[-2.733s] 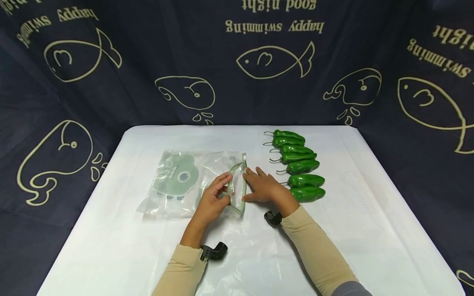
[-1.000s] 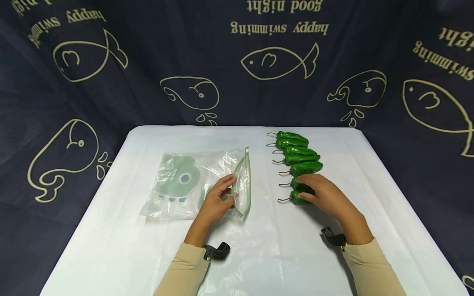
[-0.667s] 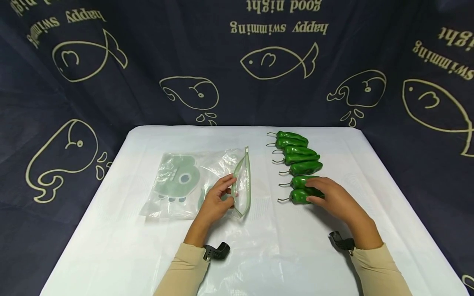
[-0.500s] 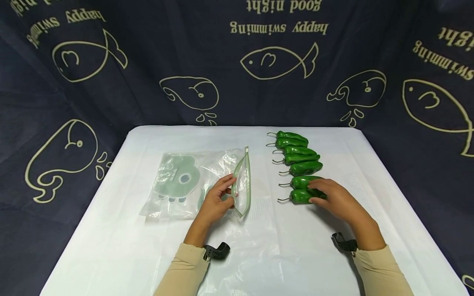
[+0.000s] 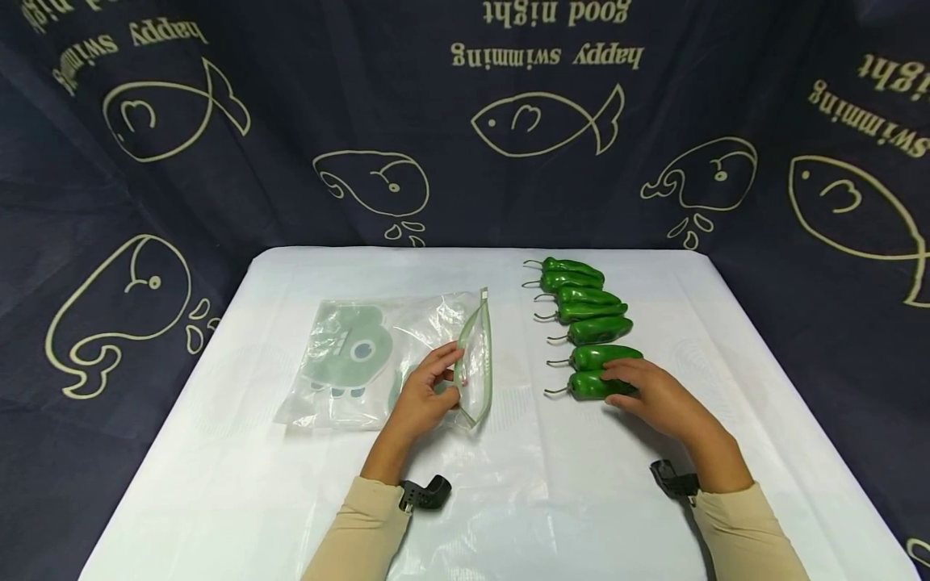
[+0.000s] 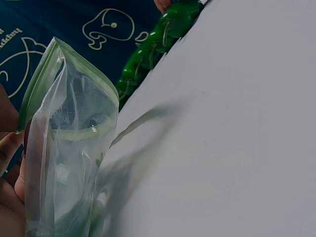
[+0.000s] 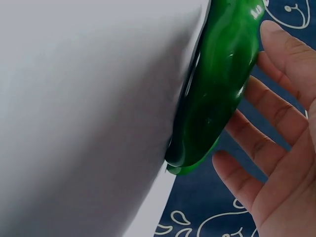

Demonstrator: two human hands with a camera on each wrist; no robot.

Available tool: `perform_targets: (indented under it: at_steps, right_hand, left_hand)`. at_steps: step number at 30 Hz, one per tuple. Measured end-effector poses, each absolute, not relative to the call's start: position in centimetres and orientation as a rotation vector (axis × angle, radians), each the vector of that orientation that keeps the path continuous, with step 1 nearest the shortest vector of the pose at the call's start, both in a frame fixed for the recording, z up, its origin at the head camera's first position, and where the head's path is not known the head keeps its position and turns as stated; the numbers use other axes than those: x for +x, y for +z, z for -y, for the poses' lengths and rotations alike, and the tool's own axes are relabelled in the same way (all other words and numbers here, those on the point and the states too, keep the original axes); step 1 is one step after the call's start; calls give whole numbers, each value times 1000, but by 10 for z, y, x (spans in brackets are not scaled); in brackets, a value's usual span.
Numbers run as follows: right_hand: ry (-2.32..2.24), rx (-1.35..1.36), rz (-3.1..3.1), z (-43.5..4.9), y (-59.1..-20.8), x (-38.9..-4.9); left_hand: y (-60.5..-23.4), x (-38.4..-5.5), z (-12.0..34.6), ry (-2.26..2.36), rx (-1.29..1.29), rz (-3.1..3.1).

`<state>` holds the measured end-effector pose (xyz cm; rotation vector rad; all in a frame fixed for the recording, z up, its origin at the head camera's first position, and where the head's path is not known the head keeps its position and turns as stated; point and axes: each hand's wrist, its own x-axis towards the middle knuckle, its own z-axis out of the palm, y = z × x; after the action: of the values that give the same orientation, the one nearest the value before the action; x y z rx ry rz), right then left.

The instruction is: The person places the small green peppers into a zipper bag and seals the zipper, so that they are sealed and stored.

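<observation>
A clear plastic zip bag (image 5: 429, 323) with a green edge and a green cartoon print lies flat at the left, its mouth gaping to the right. My left hand (image 5: 425, 395) pinches the near layer of that mouth, the fingertips partly hidden by the plastic. Several green peppers lie in a column right of the bag, stems pointing left. Over the right end of the nearest green pepper (image 5: 587, 386) hovers my right hand (image 5: 654, 395). In the right wrist view its fingers are spread beside the pepper, with the thumb apart from it; whether the fingertips touch it I cannot tell.
A white cloth covers the table (image 5: 508, 500). Behind and beside it hangs a dark blue curtain (image 5: 479, 202) with fish and whale outlines. The other peppers (image 5: 599, 329) reach toward the back edge.
My right hand has left the bag's mouth, moved right to the nearest peppers, then shifted slightly right along them. My left hand keeps its pinch on the bag, whose mouth now gapes wider.
</observation>
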<state>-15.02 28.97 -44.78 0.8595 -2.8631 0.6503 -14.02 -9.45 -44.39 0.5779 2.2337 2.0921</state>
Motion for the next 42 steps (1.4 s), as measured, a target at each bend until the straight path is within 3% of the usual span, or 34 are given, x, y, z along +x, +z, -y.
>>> perform_targets:
  at_steps: [23,39,42]
  right_hand:
    - [688,771,3011,-282,-448,-148]
    - [778,872,2930,-270,-448,-153]
    - [790,896,2923,-264,-446,-155]
  left_hand:
    - [-442,-139,95,2069,564,-2244]
    - [-441,-139,97,2036,529,-2223]
    - [-456,-145,97,2057,533,-2229]
